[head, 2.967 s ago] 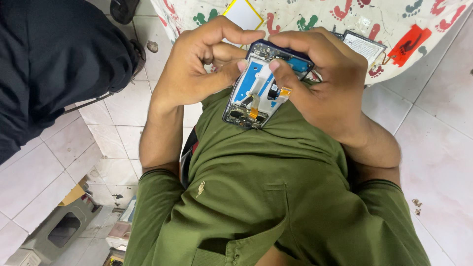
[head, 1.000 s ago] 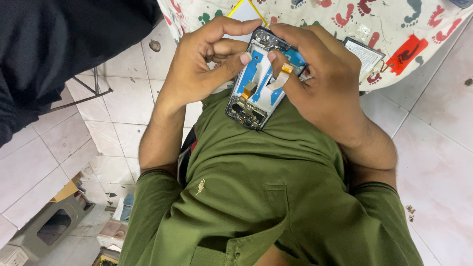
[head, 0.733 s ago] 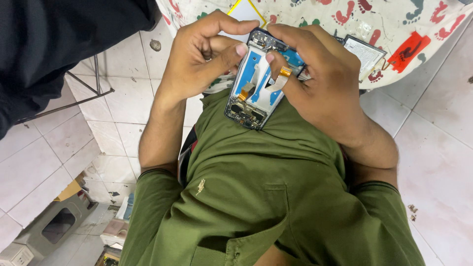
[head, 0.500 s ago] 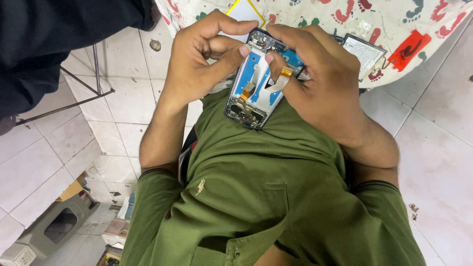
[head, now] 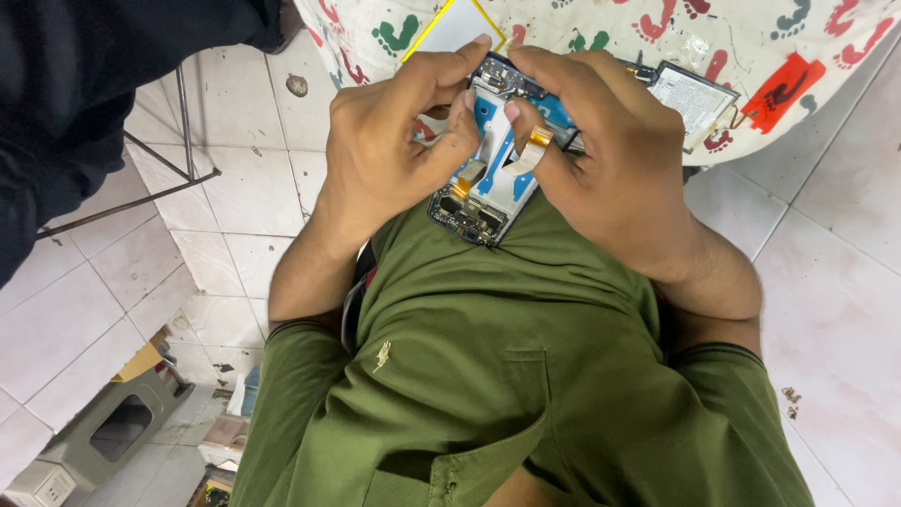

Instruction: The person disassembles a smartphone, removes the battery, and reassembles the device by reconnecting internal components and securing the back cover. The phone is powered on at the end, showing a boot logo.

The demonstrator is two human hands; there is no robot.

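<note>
Both hands pinch an opened phone frame (head: 495, 169): left hand (head: 389, 155) at its nine o'clock, right hand (head: 610, 160) at three, fingers pressed on it.

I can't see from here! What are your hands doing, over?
Left hand and right hand both grip opened phone. Thumbs at its orange flex cable. Nothing blocking.

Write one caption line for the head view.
Left hand and right hand hold an opened phone frame above an olive shirt.

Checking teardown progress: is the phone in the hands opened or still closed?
Opened: the phone shows bare blue frame, circuit boards and an orange flex cable.
</note>
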